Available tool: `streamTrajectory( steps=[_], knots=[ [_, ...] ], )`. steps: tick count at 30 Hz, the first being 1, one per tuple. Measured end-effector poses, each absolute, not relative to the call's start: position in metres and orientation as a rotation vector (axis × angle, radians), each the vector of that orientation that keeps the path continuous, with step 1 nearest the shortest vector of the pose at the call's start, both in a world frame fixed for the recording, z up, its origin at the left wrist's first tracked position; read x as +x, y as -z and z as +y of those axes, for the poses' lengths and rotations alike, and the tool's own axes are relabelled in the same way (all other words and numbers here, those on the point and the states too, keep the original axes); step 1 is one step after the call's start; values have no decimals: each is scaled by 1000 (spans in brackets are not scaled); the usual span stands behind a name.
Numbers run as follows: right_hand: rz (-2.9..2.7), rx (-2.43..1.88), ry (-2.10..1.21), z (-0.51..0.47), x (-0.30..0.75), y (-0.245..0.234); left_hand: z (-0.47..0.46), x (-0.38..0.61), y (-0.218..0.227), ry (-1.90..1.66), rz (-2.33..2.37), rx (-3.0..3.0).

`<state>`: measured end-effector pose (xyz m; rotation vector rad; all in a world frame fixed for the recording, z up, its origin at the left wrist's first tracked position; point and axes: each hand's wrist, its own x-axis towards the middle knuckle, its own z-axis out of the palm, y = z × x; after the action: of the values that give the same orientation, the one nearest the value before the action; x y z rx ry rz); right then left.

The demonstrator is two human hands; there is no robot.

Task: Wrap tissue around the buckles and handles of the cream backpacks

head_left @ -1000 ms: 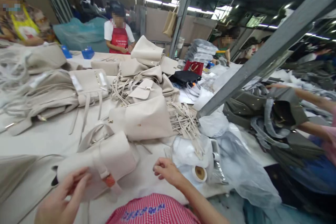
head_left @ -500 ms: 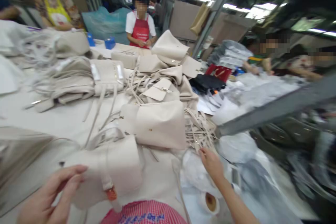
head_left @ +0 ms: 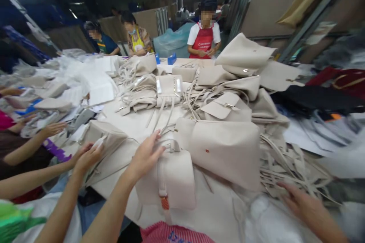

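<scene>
The left hand [head_left: 145,155] lies flat, fingers spread, on the top edge of a small beige handbag [head_left: 171,178], gripping nothing; the bag sits just below and right of the palm, at the near edge of the worktable [head_left: 134,119]. An orange tag [head_left: 164,202] hangs from the bag's front strap. The right hand [head_left: 303,203] rests open, palm down, on a tangle of loose beige straps [head_left: 288,167], well apart from the handbag. Between them lies a larger beige bag [head_left: 228,150]. A co-worker's hand [head_left: 87,157] touches another beige bag [head_left: 105,138] on the left.
</scene>
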<state>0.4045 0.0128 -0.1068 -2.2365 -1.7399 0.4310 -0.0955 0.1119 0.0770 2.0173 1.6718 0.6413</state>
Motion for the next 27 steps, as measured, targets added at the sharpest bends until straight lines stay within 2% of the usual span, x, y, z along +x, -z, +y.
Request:
streamTrajectory(
  steps=[5, 10, 15, 20, 24, 27],
  knots=[
    [-1013, -1935, -1024, -2, 369, 51, 127, -89, -64, -574, 1625, 2023],
    [-737, -1799, -1038, -10, 335, 16, 122, -98, -58, -705, 1593, 2189],
    [-626, -1395, -1176, -10, 274, -50, 87, -87, -87, -1043, 1558, 2218],
    [-615, -1173, -1315, -4, 193, -102, 43, -52, -104, -739, 985, 1919],
    [-601, -1107, -1307, -2, 161, -115, 28, -38, -89, -474, 685, 1488],
    [-621, -1175, -1230, -7, 162, -117, 18, -42, -73, -425, 582, 1006]
  ],
)
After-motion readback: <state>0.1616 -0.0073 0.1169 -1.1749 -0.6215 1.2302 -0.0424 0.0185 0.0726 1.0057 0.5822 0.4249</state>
